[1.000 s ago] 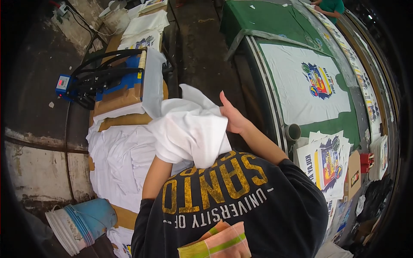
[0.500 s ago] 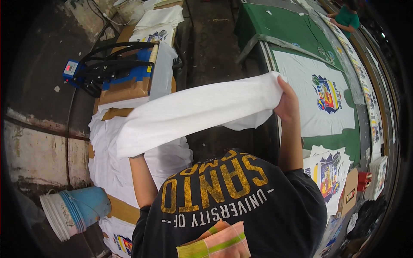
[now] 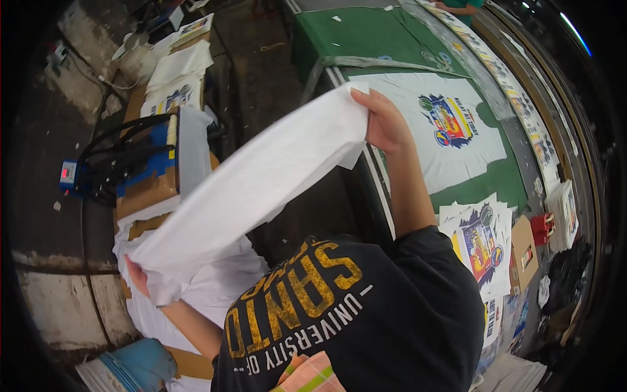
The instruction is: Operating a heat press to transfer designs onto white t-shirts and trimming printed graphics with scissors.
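Note:
I hold a plain white T-shirt (image 3: 255, 183) stretched out in the air between both hands. My right hand (image 3: 385, 121) grips its upper end, raised over the edge of the long green printing table (image 3: 366, 39). My left hand (image 3: 138, 274) grips the lower end, low on the left, above a pile of white shirts (image 3: 215, 287). On the green table just right of my right hand lies a white shirt with a colourful print (image 3: 450, 124).
A blue and black heat press (image 3: 130, 163) stands on cardboard at the left, with printed shirts (image 3: 176, 78) stacked behind it. A stack of printed sheets (image 3: 483, 242) and a small cardboard box (image 3: 526, 251) lie right. Another person's arm (image 3: 464, 8) shows far back.
The bunched white shirt has been pulled out long between my hands. My right hand rose up and to the right; my left hand dropped toward the shirt pile.

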`<action>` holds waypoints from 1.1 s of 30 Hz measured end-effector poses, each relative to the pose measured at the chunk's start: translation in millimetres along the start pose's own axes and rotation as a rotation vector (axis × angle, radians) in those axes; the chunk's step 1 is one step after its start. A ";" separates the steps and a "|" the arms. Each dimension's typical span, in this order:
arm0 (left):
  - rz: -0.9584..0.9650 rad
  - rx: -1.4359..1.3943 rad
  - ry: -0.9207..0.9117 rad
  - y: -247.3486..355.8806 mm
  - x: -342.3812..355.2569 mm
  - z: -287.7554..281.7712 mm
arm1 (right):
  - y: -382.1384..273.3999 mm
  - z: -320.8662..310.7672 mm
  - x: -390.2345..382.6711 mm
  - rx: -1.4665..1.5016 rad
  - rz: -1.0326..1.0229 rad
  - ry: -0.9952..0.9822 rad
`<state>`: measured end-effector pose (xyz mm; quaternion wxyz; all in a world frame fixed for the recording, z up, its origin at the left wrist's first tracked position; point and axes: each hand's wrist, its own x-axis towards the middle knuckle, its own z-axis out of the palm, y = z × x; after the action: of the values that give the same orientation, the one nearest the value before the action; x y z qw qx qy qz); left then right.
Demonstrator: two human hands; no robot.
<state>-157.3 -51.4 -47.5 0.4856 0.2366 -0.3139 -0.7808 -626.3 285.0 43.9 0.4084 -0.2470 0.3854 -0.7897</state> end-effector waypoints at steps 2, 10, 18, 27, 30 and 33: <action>0.138 0.239 -0.098 16.8 -1.0 6.8 | 1.3 -15.8 8.5 0.095 -0.034 0.000; 0.190 0.152 -0.092 60.7 -18.8 47.1 | -1.7 -14.6 46.4 0.062 -0.257 0.104; 0.429 0.627 0.174 104.7 -33.1 24.6 | -37.2 7.3 103.1 -0.602 -0.376 -0.092; 0.268 0.315 0.078 123.9 -75.2 15.7 | 49.4 14.3 153.7 -0.448 0.041 -0.311; 0.353 0.420 0.118 116.8 -95.7 30.3 | 42.2 22.1 159.8 -0.192 0.092 -0.412; 0.380 0.449 0.107 126.0 -104.7 48.3 | 18.1 50.9 172.4 -0.294 -0.061 -0.591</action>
<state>-69.4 14.4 83.4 0.5746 0.3158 -0.4913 -0.5734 -676.0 113.6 71.8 0.4387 -0.5330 0.3524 -0.6318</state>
